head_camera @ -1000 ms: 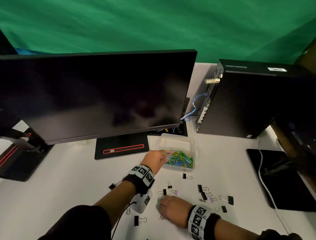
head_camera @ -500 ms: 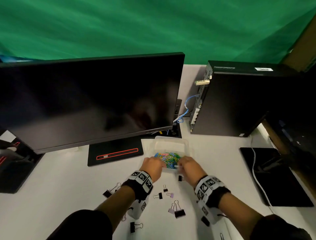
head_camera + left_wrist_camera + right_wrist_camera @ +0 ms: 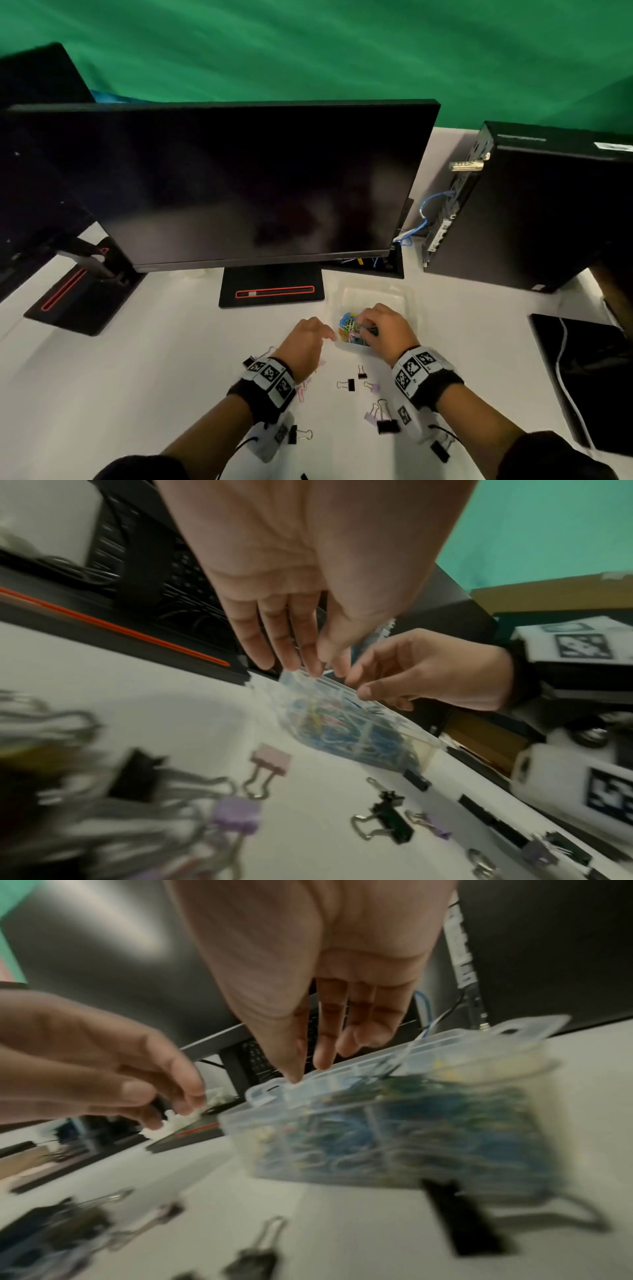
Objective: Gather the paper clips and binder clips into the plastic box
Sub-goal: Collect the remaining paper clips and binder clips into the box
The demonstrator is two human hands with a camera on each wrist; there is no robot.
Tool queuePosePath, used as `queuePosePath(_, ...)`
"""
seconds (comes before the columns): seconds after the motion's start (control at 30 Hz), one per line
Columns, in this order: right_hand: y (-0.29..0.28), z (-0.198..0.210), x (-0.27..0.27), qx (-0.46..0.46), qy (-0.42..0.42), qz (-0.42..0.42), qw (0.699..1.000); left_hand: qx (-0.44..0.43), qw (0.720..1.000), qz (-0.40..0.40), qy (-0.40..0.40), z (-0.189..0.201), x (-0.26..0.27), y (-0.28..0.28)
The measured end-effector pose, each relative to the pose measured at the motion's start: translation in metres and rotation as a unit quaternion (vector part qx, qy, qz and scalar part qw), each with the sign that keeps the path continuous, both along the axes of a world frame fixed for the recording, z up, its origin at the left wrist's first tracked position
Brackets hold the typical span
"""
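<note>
A clear plastic box (image 3: 399,298) holds a pile of coloured paper clips (image 3: 346,324) in front of the monitor stand. My right hand (image 3: 364,325) hovers over the box with loose fingers. A black binder clip (image 3: 372,331) lies on the pile just under its fingertips. In the right wrist view the right hand (image 3: 308,1069) has its thumb at the box rim (image 3: 270,1093). My left hand (image 3: 327,337) is beside the box's left edge and holds nothing I can see; its fingers (image 3: 301,664) point down at the rim. Several binder clips lie on the table: black (image 3: 346,384), purple (image 3: 373,387), large black (image 3: 387,425).
A black monitor (image 3: 239,188) and its stand base (image 3: 272,291) are just behind the box. A black computer case (image 3: 531,212) stands at the right, and a dark pad with a white cable (image 3: 579,377) lies near the table's right edge. Another stand base (image 3: 82,294) is at the left.
My right hand went from the clips on the table up to the box and now reaches over the pile. The left hand has drawn back a little from the box's edge.
</note>
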State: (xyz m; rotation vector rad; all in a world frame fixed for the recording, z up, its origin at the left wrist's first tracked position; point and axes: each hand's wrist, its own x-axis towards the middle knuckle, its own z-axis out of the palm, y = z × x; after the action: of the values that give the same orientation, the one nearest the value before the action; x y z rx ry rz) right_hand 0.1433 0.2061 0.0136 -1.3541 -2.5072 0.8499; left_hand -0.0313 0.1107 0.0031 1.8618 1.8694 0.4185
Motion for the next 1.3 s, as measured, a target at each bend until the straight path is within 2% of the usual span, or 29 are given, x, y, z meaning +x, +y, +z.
queuePosePath(0.17, -0.035, -0.011, -0.026, -0.023, 0.032, 0.094, 0.995, -0.019, 0.998, 0.056, 0.024, -0.006, -0.030, -0.030)
queuePosePath(0.3, -0.056, -0.017, -0.041, -0.047, 0.001, 0.133, 0.990, -0.060, 0.996, 0.044, 0.041, -0.014, -0.038, -0.055)
queuePosePath(0.43, -0.072, -0.026, -0.053, -0.064, -0.061, 0.181, 0.980, -0.065, 0.996, 0.032, 0.042, -0.025, -0.040, -0.075)
queuePosePath(0.63, -0.078, -0.035, -0.056, -0.066, -0.087, 0.180, 0.978, -0.019, 0.999, 0.017, 0.042, -0.030, -0.044, -0.093)
queuePosePath(0.8, -0.075, -0.037, -0.048, -0.048, -0.087, 0.164, 0.981, 0.005, 0.999, 0.036, 0.016, -0.034, -0.050, -0.105)
queuePosePath(1.0, -0.087, -0.036, -0.056, -0.038, -0.056, 0.241, 0.968, -0.015, 0.996, 0.082, -0.043, -0.025, -0.051, -0.110)
queuePosePath(1.27, -0.091, -0.037, -0.060, -0.034, -0.121, 0.254, 0.959, 0.040, 0.986, 0.159, 0.037, -0.028, -0.065, -0.107)
queuePosePath(1.3, -0.090, -0.037, -0.059, -0.039, -0.131, 0.256, 0.957, 0.024, 0.984, 0.175, 0.037, -0.027, -0.067, -0.107)
